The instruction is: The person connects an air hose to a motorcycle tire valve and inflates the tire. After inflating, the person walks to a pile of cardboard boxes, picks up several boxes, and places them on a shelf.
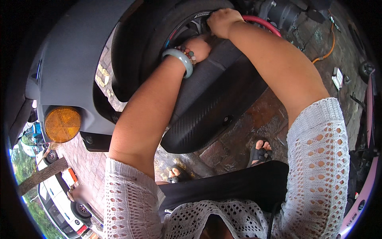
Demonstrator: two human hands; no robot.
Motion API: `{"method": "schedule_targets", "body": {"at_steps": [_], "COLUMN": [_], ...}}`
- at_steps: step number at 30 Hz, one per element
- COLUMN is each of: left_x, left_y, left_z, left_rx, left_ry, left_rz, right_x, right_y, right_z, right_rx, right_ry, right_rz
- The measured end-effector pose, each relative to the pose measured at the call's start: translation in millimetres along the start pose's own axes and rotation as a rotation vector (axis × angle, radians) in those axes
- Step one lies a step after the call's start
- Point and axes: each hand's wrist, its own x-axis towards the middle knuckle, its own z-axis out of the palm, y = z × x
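My right hand (223, 22) is closed at the edge of a black scooter wheel's rim, its fingers curled. Whatever it grips is hidden. A thick red curved tube (263, 23) passes out from behind this hand to the right. Lower and to the left, my left hand (198, 48) reaches in by the wheel spokes, its fingers out of sight behind the black mudguard (207, 95). A pale bangle (180, 59) and a bead bracelet circle the left wrist. The black tyre (139, 44) curves around on the left.
Grey scooter bodywork (75, 51) with a round orange reflector (62, 124) stands left. An orange hose (327, 51) and a small white box (337, 77) lie on wet paving at right. My sandalled feet are below; a white car (55, 211) is parked at lower left.
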Motion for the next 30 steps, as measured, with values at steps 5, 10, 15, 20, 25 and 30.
{"method": "schedule_targets", "body": {"at_steps": [5, 10, 15, 20, 25, 30], "left_x": [0, -4, -6, -8, -6, -5], "left_y": [-2, -10, 6, 4, 4, 5], "left_z": [0, 2, -10, -8, -8, -6], "left_rx": [-0.097, 0.129, -0.055, 0.103, 0.110, 0.022], "left_ry": [0.062, 0.142, 0.046, 0.029, 0.021, 0.030], "left_rz": [0.011, 0.239, 0.037, 0.013, 0.010, -0.043], "right_x": [-1, 0, -4, 2, 2, 2], "right_y": [-1, -5, -6, -7, -4, -5], "right_z": [-3, -6, -8, -4, -1, 0], "right_rx": [0.006, -0.051, -0.068, -0.058, 0.007, 0.011], "right_ry": [-0.017, -0.028, -0.007, -0.011, 0.043, 0.058], "right_rz": [0.011, -0.013, 0.000, 0.010, 0.024, 0.027]}}
